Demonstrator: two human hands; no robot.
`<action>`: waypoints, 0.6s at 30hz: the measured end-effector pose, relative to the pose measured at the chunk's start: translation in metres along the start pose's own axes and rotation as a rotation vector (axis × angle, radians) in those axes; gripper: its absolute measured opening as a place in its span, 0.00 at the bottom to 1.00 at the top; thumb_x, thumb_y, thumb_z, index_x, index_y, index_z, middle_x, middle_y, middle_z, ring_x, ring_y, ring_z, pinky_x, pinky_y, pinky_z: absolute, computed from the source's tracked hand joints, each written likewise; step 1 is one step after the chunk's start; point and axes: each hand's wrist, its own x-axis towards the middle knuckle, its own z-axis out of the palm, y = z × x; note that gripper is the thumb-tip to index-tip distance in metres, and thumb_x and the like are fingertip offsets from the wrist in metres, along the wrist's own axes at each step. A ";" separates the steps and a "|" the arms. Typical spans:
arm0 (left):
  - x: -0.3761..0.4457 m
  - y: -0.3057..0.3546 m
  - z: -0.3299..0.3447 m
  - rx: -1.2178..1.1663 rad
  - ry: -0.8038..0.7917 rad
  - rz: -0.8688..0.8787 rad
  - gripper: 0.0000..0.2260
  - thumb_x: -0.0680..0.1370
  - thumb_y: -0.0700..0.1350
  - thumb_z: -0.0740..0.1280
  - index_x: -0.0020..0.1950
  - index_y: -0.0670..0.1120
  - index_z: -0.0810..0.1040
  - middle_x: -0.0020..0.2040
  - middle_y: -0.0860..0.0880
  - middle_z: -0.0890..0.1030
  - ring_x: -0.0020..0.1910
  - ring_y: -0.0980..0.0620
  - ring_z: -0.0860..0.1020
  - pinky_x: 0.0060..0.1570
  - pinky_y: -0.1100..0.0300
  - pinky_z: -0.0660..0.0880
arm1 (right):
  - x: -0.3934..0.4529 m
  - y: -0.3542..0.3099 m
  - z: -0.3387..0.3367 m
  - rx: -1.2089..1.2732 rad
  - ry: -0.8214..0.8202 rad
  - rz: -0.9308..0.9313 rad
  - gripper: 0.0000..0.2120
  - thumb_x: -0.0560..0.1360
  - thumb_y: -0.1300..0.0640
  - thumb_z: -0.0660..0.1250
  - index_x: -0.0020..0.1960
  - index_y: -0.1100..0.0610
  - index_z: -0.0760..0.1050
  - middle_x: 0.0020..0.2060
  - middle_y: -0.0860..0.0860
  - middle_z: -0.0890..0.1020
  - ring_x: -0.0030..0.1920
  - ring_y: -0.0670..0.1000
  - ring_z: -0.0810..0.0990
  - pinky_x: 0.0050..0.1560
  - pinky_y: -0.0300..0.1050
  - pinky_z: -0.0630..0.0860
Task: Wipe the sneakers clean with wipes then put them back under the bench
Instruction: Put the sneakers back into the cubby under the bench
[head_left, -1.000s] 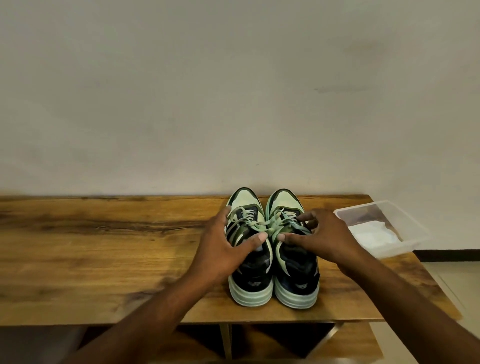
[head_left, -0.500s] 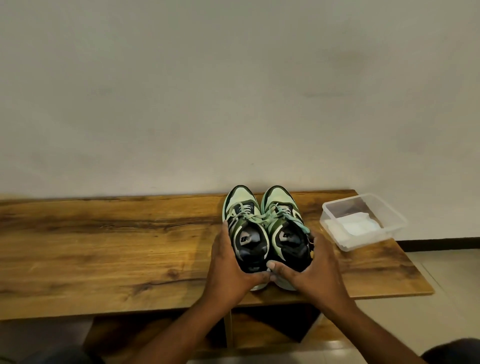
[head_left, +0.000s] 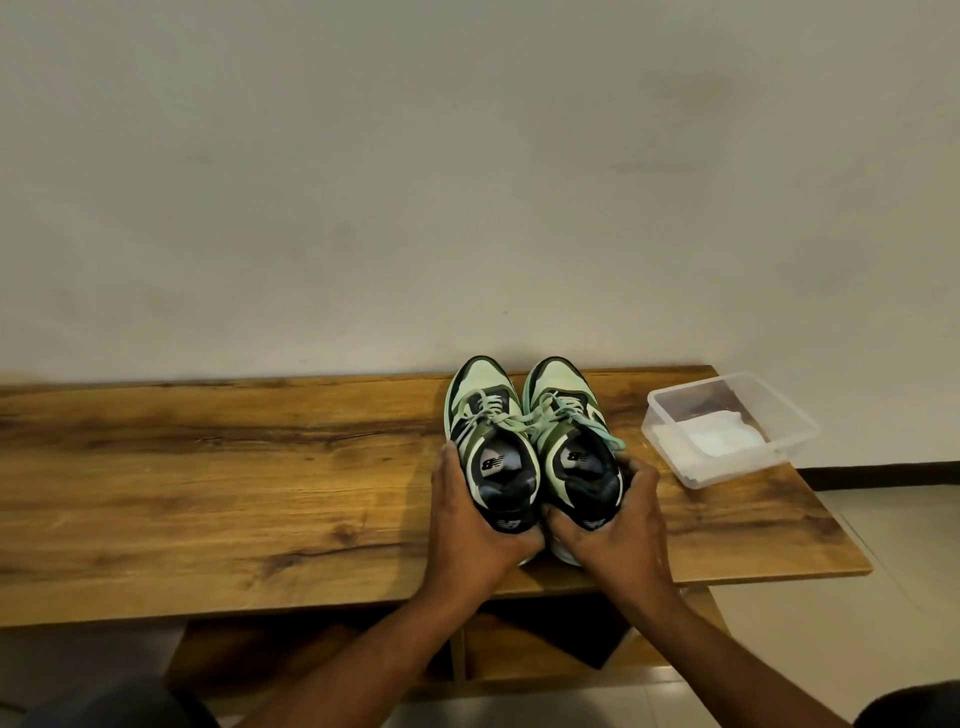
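Two mint-green and black sneakers stand side by side on the wooden bench (head_left: 208, 493), toes toward the wall. My left hand (head_left: 470, 525) grips the heel of the left sneaker (head_left: 485, 426), thumb curled round its back. The heel of the right sneaker (head_left: 563, 415) sits in my right hand (head_left: 615, 525), fingers wrapped along its outer side. Both heels lie near the bench's front edge. A clear plastic box (head_left: 795, 421) with white wipes (head_left: 719, 436) inside stands at the bench's right end.
A plain wall rises right behind the bench. Below the bench top a lower wooden shelf (head_left: 311, 654) shows, split by a central upright. Tiled floor (head_left: 883, 597) lies to the right. Dark clothing shows at the bottom corners.
My hands slid from the laces and tongues back to the heels and now grip them. The view has pulled back and tilted, showing more of the lower shelf.
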 end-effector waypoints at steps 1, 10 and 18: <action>0.000 0.001 0.001 -0.001 0.005 -0.001 0.62 0.55 0.61 0.79 0.83 0.47 0.55 0.77 0.48 0.65 0.78 0.48 0.65 0.73 0.45 0.71 | 0.001 0.000 0.001 0.018 -0.005 0.008 0.49 0.58 0.45 0.85 0.70 0.49 0.61 0.62 0.48 0.75 0.60 0.48 0.77 0.51 0.31 0.73; 0.001 0.001 0.002 0.001 0.008 0.001 0.62 0.55 0.61 0.79 0.84 0.47 0.54 0.79 0.48 0.65 0.79 0.49 0.63 0.75 0.45 0.69 | 0.005 0.002 0.003 0.090 0.001 -0.027 0.52 0.57 0.43 0.84 0.73 0.49 0.61 0.64 0.47 0.75 0.62 0.47 0.77 0.55 0.33 0.74; 0.004 -0.008 0.003 -0.041 -0.005 -0.019 0.62 0.57 0.59 0.81 0.85 0.53 0.51 0.81 0.51 0.65 0.80 0.51 0.64 0.75 0.44 0.70 | 0.007 0.002 0.004 0.004 -0.002 -0.081 0.47 0.57 0.34 0.78 0.70 0.52 0.70 0.62 0.51 0.74 0.63 0.49 0.73 0.54 0.25 0.67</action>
